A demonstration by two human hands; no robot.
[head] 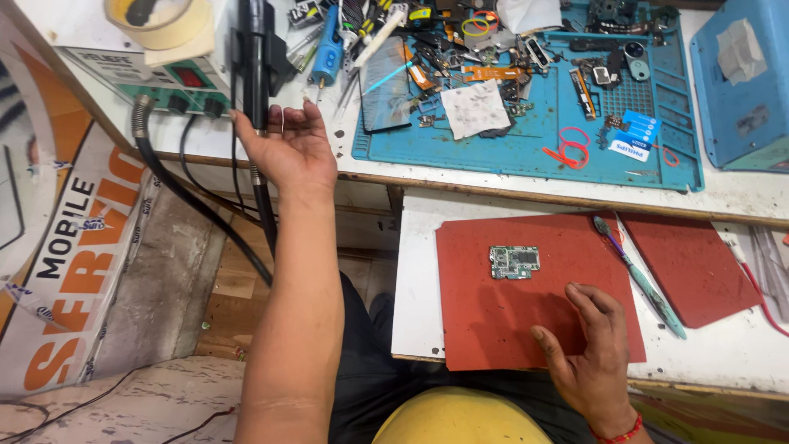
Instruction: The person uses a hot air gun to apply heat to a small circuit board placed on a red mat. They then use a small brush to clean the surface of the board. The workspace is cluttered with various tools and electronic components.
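Red mat [509, 316]: matt, rubbery. Circuit board [514, 261]: green, metal-shielded. Blue mat [567, 131]: matt, silicone-like. Hot-air handle [255, 57]: black glossy plastic. Counter [415, 279]: white, scuffed.

A single view comes from a camera worn on the person's head. It looks steeply down and forward over the person's own lap and arms onto a workbench close below. The near shelf with a red mat [526, 304] fills the lower right, close to the lens. The farther bench top with a blue mat [526, 148] runs along the upper edge. The floor shows at the lower left. No second view overlaps it.
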